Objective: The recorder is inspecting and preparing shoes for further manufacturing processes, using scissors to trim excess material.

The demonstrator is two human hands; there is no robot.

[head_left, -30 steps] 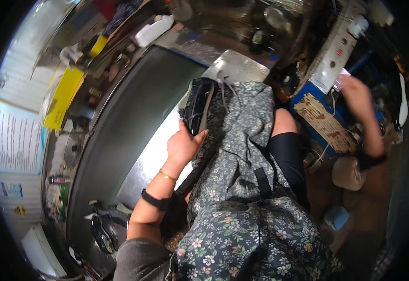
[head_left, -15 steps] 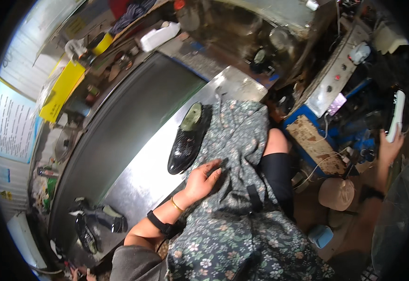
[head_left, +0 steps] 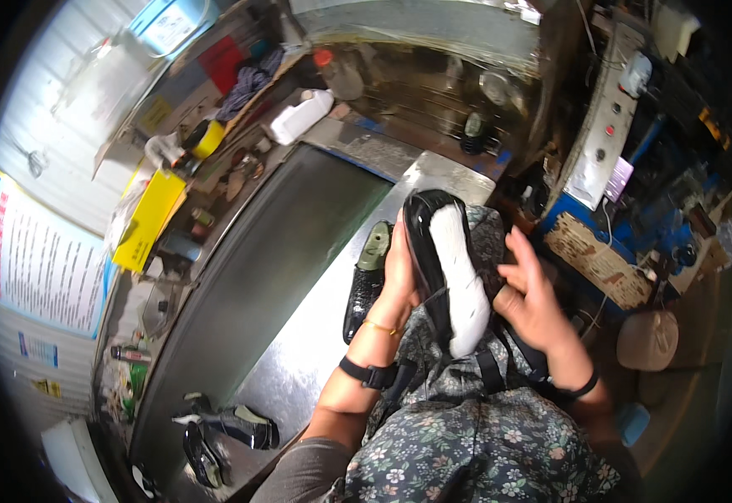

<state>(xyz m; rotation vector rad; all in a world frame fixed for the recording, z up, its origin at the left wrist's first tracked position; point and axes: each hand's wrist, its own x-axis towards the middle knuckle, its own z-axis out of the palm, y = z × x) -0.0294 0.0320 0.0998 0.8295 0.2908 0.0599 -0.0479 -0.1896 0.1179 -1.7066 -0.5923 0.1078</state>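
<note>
One black shoe has centre stage, up in front of the floral apron, white underside facing the camera, toe and heel lined up roughly away from the body. And look at the left hand: it's pressed along the shoe's left side, fingers stretched forward, thumb tucked in near the lower edge, keeping hold of it. How far those fingers wrap behind is hidden. The left forearm rises from the lower edge, slanting up and to the right, with a gold bracelet and a black band at the wrist.

Over to the right hand! Nothing in its grasp; it's spread loosely, fingers pointing up and apart, just beside the shoe's right edge. It's a bit blurred, so whether a fingertip touches, I can't tell. That forearm comes in from the lower right, a dark band on its wrist.

Just left of the left hand, a second shoe, black with a pale green lining, lies on the shiny metal surface. Down the near-left end, more black shoes sit close together. Alongside runs a broad dark belt, and past that a yellow box stands among clutter. Farther off, a white bottle lies tipped over; out right, well apart, there's a pinkish stool.
</note>
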